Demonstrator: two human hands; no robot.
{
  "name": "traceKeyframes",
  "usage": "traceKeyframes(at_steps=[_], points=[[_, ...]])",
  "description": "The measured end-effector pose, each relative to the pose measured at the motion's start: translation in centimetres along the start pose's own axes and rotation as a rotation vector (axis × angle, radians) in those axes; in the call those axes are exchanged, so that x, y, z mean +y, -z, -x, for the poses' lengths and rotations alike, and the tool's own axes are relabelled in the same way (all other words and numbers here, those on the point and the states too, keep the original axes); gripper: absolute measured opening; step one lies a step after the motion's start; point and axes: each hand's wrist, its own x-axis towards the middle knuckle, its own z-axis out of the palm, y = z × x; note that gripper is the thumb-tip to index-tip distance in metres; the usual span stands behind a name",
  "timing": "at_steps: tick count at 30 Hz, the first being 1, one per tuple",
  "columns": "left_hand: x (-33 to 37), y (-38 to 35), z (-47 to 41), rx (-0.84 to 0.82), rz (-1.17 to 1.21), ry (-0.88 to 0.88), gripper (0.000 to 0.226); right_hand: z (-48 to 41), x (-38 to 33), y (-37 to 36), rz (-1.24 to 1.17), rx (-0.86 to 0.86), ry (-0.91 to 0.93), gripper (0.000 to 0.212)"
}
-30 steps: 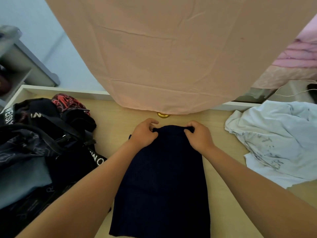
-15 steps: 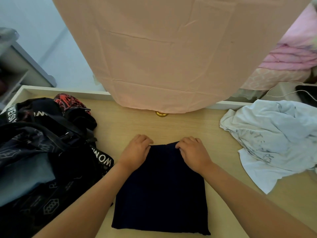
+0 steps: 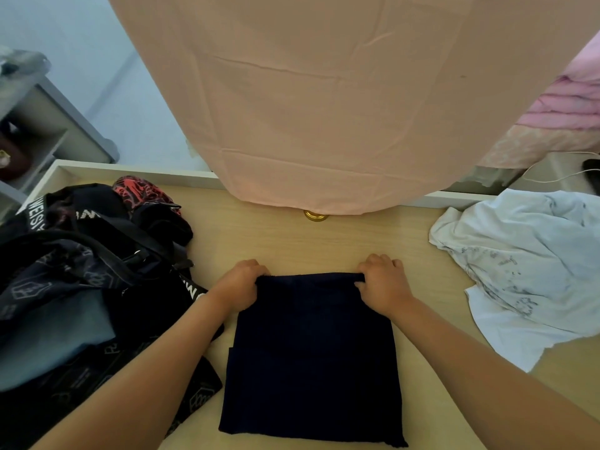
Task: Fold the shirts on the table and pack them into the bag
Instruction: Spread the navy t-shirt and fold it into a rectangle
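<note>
Left hand (image 3: 242, 285) and right hand (image 3: 383, 284) each hold a pinching grip on the far corners of the navy shirt (image 3: 311, 358), seemingly fully folded on the surface (image 3: 292, 241); next it needs lifting into the bag (image 3: 81, 287).

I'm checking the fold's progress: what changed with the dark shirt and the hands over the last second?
The navy shirt got shorter: its far end was folded back toward the person. The left hand and right hand slid apart from the middle to the far corners, gripping the folded edge. The white shirt and the black bag stayed put.
</note>
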Motion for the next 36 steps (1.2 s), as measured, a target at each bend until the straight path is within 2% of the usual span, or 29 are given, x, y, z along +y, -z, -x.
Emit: traceKeyframes(at_steps=[2, 4, 7, 9, 12, 17, 19, 22, 24, 26, 27, 29, 30, 32, 34, 36], points=[[1.0, 0.0, -0.3, -0.033, -0.034, 0.006, 0.044, -0.2, -0.5, 0.2, -0.032, -0.02, 0.084, 0.029], [1.4, 0.0, -0.5, -0.03, -0.014, 0.028, 0.045, -0.3, -1.0, 0.9, -0.037, -0.077, 0.134, 0.025], [1.5, 0.8, -0.2, -0.027, -0.036, 0.012, 0.023, 0.0, -1.2, 1.8, 0.019, -0.098, 0.15, 0.011], [1.7, 1.4, 1.0, 0.023, 0.0, -0.015, 0.016, 1.0, -1.3, 2.4, -0.02, -0.082, 0.171, 0.02], [2.2, 1.3, 4.2, 0.145, -0.033, -0.131, 0.02, 3.5, -2.0, 3.4, -0.075, -0.023, 0.215, 0.028], [2.4, -1.4, 11.0, 0.178, -0.097, -0.302, 0.027, 9.5, -3.9, 3.2, -0.117, -0.017, 0.269, 0.034], [2.1, -3.2, 13.4, 0.162, -0.155, -0.4, 0.031, 12.2, -4.5, 2.2, -0.094, -0.03, 0.317, 0.038], [1.4, -6.7, 16.0, 0.047, -0.278, -0.469, 0.043, 16.0, -4.9, -0.4, -0.024, -0.1, 0.368, 0.042], [1.4, -8.4, 17.5, -0.041, -0.349, -0.485, 0.032, 18.0, -5.1, -1.9, 0.036, -0.183, 0.342, 0.035], [1.6, -9.2, 18.3, -0.112, -0.37, -0.434, 0.037, 19.3, -5.7, -2.4, 0.082, -0.275, 0.291, 0.028], [1.7, -9.4, 18.5, -0.082, -0.358, -0.43, 0.04, 19.8, -6.2, -2.3, 0.085, -0.28, 0.261, 0.027], [1.9, -9.8, 18.2, 0.08, -0.352, -0.479, 0.037, 20.6, -7.1, -2.3, 0.053, -0.146, 0.24, 0.033], [1.8, -9.9, 17.9, 0.17, -0.351, -0.503, 0.034, 21.0, -7.5, -2.6, 0.055, -0.056, 0.256, 0.039], [1.6, -10.1, 17.1, 0.249, -0.358, -0.475, 0.027, 21.5, -8.3, -3.2, 0.072, 0.028, 0.28, 0.058], [1.2, -9.9, 16.5, 0.131, -0.417, -0.371, 0.053, 21.7, -8.7, -4.0, 0.042, -0.044, 0.21, 0.074], [0.6, -10.1, 16.4, 0.004, -0.486, -0.28, 0.069, 21.6, -8.2, -4.6, -0.024, -0.173, 0.021, 0.082]])
